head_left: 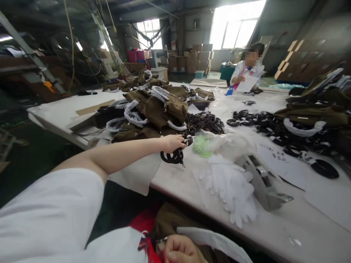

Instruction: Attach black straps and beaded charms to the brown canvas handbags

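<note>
My left hand (174, 143) reaches out over the table edge with its fingers closed on a coiled black strap (172, 157). A small metal clip dangles from that coil. Low in the view, against my body, lies an olive-brown bag (168, 221) with a white-wrapped handle (214, 239). My right hand (181, 249) is at the bag with curled fingers, close to a small metal fitting; what the fingers pinch is hidden. Just beyond my left hand is a heap of dark straps with metal hardware (205, 123), beside piled olive bags (164, 107).
White gloves (230, 186), a green bundle (202, 146) and a tape dispenser (263, 182) lie on the white table (186, 190). At right are more coiled straps (325, 168), a handwritten sheet (276, 157) and bags (315, 113). Across the table a person (248, 71) holds paper.
</note>
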`<action>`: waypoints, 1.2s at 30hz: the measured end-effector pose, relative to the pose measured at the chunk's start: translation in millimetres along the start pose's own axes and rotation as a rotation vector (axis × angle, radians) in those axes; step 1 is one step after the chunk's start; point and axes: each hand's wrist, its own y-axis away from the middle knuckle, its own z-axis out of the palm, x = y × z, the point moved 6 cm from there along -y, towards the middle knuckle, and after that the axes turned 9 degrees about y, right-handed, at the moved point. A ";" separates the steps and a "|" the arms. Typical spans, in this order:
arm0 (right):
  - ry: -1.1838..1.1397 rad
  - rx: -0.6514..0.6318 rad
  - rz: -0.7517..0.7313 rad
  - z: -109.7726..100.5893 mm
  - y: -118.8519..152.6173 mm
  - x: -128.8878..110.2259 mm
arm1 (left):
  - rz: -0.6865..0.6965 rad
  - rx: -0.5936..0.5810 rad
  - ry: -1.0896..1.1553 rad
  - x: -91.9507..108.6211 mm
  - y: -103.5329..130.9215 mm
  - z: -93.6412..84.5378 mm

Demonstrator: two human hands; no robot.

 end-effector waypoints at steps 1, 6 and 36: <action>-0.013 -0.006 -0.023 6.5 -3.2 2.1 | -0.015 0.010 0.016 -4.5 1.3 3.9; -0.126 0.081 -0.104 28.5 -12.0 -1.1 | -0.192 0.209 0.171 -32.1 35.4 10.8; -0.047 0.469 -0.036 13.1 -81.0 -62.8 | -0.106 0.303 0.506 -0.1 198.0 124.8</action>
